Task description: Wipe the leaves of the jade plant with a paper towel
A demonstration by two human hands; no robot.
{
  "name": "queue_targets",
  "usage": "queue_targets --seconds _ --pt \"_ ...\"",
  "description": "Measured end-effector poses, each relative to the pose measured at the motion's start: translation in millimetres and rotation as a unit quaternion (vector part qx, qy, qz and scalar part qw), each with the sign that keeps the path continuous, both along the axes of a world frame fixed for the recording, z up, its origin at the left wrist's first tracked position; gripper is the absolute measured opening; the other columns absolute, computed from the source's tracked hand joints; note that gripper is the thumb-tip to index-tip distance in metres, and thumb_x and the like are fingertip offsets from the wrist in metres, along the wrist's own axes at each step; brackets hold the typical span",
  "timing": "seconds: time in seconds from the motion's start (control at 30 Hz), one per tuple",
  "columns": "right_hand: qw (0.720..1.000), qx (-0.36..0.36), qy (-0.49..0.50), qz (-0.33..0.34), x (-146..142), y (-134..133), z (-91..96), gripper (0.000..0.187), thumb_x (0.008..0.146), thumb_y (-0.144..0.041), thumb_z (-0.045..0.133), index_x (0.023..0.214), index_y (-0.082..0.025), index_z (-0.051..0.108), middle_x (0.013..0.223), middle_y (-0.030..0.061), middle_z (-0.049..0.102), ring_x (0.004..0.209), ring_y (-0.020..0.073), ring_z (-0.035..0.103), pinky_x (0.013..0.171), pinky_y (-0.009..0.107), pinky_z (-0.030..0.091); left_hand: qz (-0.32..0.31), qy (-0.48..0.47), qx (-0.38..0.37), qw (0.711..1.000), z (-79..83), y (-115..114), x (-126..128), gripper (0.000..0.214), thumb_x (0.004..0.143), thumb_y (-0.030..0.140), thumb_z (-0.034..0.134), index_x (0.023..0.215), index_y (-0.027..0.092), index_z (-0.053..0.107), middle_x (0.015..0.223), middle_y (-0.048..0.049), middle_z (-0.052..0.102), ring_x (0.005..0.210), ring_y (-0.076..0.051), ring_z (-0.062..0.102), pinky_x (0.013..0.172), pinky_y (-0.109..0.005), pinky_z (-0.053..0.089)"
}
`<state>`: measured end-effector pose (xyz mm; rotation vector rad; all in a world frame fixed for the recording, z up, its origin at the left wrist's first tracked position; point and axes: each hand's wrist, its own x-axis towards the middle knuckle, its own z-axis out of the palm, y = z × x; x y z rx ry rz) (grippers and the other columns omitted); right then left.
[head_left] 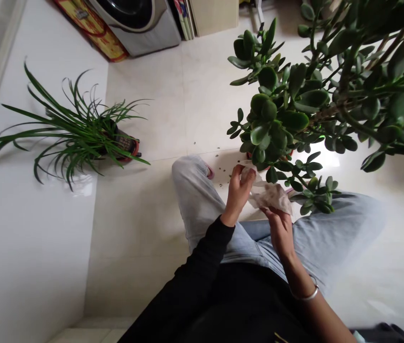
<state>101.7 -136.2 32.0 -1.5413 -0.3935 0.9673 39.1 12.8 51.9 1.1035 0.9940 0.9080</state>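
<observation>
A crumpled, stained white tissue (272, 196) stretches between both hands above the floor. My left hand (239, 188) pinches its left end, fingers closed. At the lower right, my right hand (279, 228) grips the other end between thumb and fingers. A large jade plant (277, 124) with thick, glossy leaves leans in from the right, its lower branches close to the tissue. Only a bit of its reddish pot shows behind the leaves. Small dark crumbs (223, 170) lie scattered on the tiles left of my left hand.
A potted plant with long, narrow leaves (80, 133) stands by the white wall (26, 228) at left. Behind are a washing machine (141, 28), a yellow and red box (95, 28) and a pale cabinet (214, 16). My bent knees flank the hands.
</observation>
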Motion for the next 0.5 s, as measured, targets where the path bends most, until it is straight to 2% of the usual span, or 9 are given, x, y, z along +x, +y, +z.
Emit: queue_targets --seconds 0.1,0.23,0.3,0.37,0.43,0.5 --pt "0.999 0.029 0.037 -0.02 -3.1 12.9 -7.1 0.055 0.079 -0.028 0.063 0.134 -0.029 0.067 0.139 0.0075 0.07 0.127 0.0296 0.066 0.111 0.05 0.052 -0.012 0.003 0.007 1.0 7.6 4.2 8.1 0.021 0.089 0.031 0.079 0.082 0.021 0.061 0.079 0.0014 0.059 0.078 -0.014 0.054 0.078 -0.025 0.042" --pt "0.994 0.032 0.089 -0.063 -4.5 20.2 -26.1 0.041 0.077 -0.029 0.065 0.117 -0.028 0.071 0.129 0.0073 0.073 0.124 0.0291 0.067 0.105 0.054 0.056 -0.033 0.019 0.017 0.999 16.3 4.1 16.5 0.023 0.088 0.027 0.077 0.078 0.022 0.057 0.071 0.0035 0.056 0.07 -0.013 0.05 0.068 -0.025 0.039" --pt "0.985 0.041 0.141 -0.09 -1.7 23.2 -37.2 0.031 0.075 -0.031 0.07 0.105 -0.027 0.071 0.115 0.006 0.076 0.112 0.0269 0.07 0.098 0.052 0.061 -0.04 0.037 0.023 0.998 16.8 4.2 18.1 0.023 0.089 0.027 0.076 0.076 0.022 0.057 0.069 0.0043 0.055 0.067 -0.013 0.049 0.066 -0.026 0.037" --pt "0.978 0.044 0.177 -0.105 3.5 28.1 -47.8 0.024 0.073 -0.033 0.074 0.095 -0.026 0.069 0.094 0.0025 0.075 0.092 0.0222 0.072 0.087 0.046 0.065 -0.041 0.057 0.029 0.997 14.7 5.0 17.8 0.023 0.09 0.025 0.074 0.075 0.022 0.056 0.066 0.0052 0.053 0.065 -0.012 0.047 0.065 -0.026 0.035" --pt "0.976 0.043 0.185 -0.102 10.1 36.0 -57.2 0.023 0.071 -0.034 0.076 0.09 -0.026 0.066 0.077 -0.0018 0.068 0.076 0.018 0.069 0.074 0.037 0.064 -0.035 0.068 0.028 0.997 10.7 6.2 16.1 0.024 0.09 0.023 0.073 0.073 0.022 0.056 0.064 0.0058 0.051 0.063 -0.012 0.045 0.064 -0.026 0.034" --pt "0.979 0.048 0.172 -0.097 16.1 47.7 -64.7 0.025 0.07 -0.037 0.076 0.089 -0.027 0.065 0.072 -0.0032 0.065 0.072 0.0176 0.068 0.068 0.033 0.062 -0.019 0.061 0.017 0.998 5.6 7.3 14.3 0.025 0.087 0.021 0.075 0.071 0.021 0.056 0.063 0.0062 0.05 0.063 -0.011 0.044 0.064 -0.025 0.034"
